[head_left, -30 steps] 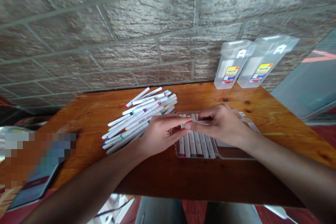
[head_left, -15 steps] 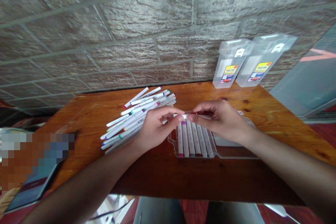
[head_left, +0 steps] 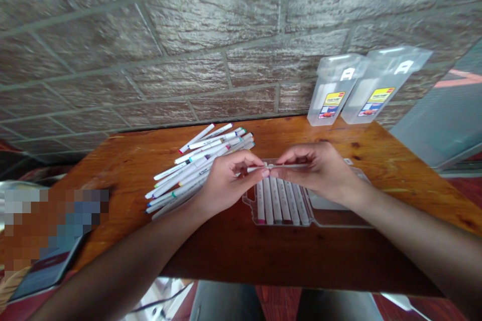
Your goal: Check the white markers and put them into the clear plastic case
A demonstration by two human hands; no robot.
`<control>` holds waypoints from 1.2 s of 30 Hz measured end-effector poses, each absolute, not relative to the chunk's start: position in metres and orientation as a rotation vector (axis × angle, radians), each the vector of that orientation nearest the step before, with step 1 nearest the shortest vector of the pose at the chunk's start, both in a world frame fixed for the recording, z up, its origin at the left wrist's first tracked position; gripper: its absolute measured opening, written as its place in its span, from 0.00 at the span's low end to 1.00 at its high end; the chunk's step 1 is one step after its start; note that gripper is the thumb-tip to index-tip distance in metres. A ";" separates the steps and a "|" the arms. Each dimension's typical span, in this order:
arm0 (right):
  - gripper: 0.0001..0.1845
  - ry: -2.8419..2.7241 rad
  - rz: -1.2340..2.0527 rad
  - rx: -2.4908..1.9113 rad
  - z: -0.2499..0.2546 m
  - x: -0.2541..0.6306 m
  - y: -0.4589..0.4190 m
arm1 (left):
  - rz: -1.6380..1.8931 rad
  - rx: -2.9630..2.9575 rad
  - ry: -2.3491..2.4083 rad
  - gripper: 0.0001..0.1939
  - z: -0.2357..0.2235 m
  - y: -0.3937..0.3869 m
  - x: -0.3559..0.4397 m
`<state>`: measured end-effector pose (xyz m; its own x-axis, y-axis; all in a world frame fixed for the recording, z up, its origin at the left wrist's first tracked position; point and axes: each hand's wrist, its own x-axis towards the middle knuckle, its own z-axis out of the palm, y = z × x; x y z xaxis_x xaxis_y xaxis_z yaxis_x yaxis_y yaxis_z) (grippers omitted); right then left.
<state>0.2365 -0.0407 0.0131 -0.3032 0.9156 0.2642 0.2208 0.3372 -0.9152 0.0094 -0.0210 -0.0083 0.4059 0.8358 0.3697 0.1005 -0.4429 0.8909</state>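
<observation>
Between the fingertips of my left hand (head_left: 235, 178) and my right hand (head_left: 316, 168) is a white marker (head_left: 291, 166), lying roughly level. Both hands are closed, thumb against fingers, with the thumbs nearly meeting at its middle. Whether its cap is on or off I cannot tell. Just below the hands sits an opened clear plastic case (head_left: 282, 224), with several white markers (head_left: 276, 200) side by side in its left half. My right wrist passes over the case's other half. Left of my left hand lies a loose pile of white markers (head_left: 196, 165) with coloured ends.
Two tall translucent plastic boxes (head_left: 327, 93) with yellow labels stand at the back right of the wooden table (head_left: 226, 256). A stone-block wall (head_left: 211, 25) rises behind it. A dark flat device (head_left: 48, 266), partly pixelated, is at the left edge.
My hands remain above the case with the marker between them. The thumbs and fingertips have come closer together, and more of the marker shows toward my right hand.
</observation>
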 end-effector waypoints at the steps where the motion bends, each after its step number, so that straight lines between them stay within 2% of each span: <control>1: 0.17 -1.733 1.007 -1.033 0.013 0.236 -0.041 | 1.103 1.824 0.799 0.08 -0.008 -0.021 0.010; 4: 0.18 -1.714 1.012 -1.031 0.012 0.236 -0.040 | 1.105 1.825 0.785 0.07 -0.005 -0.022 0.011; 9: 0.14 -1.701 1.017 -0.986 0.015 0.238 -0.038 | 1.146 1.791 0.793 0.07 0.000 -0.020 0.011; 19: 0.14 -1.650 1.009 -0.972 0.020 0.242 -0.034 | 1.152 1.538 0.797 0.11 0.001 -0.009 0.005; 26: 0.18 -1.523 1.133 -0.947 0.019 0.246 -0.033 | 1.193 1.231 0.702 0.12 -0.001 -0.005 0.007; 36: 0.16 -1.454 1.298 -0.866 0.023 0.245 -0.035 | 1.201 1.172 0.676 0.11 -0.002 -0.003 0.006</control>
